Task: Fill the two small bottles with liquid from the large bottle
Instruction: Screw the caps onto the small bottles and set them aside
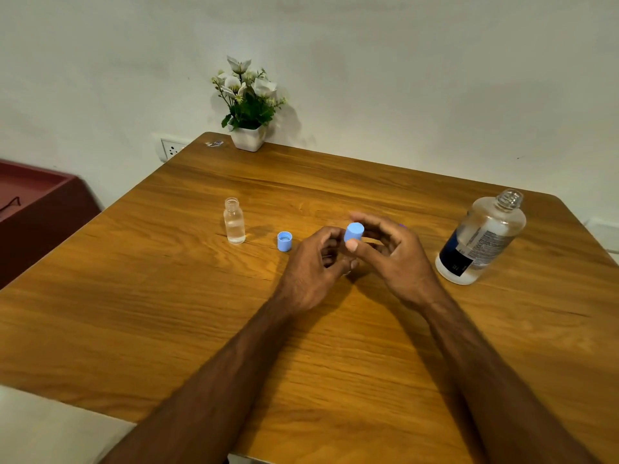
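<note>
A small clear bottle (234, 222) stands uncapped on the wooden table (167, 296), about half full of clear liquid. Its blue cap (284, 241) lies beside it, open side up. At mid-table my left hand (311, 269) wraps around a second small bottle, almost wholly hidden by my fingers. My right hand (392, 252) pinches the blue cap (354, 232) sitting on top of that bottle. The large clear bottle (482, 239) with a dark and white label stands uncapped at the right, partly full.
A white pot of artificial white flowers (249, 105) stands at the table's far edge by the wall. A small wrapper (215, 143) lies near it. A dark red cabinet (40, 209) stands left of the table. A wall socket (172, 149) is behind the far corner.
</note>
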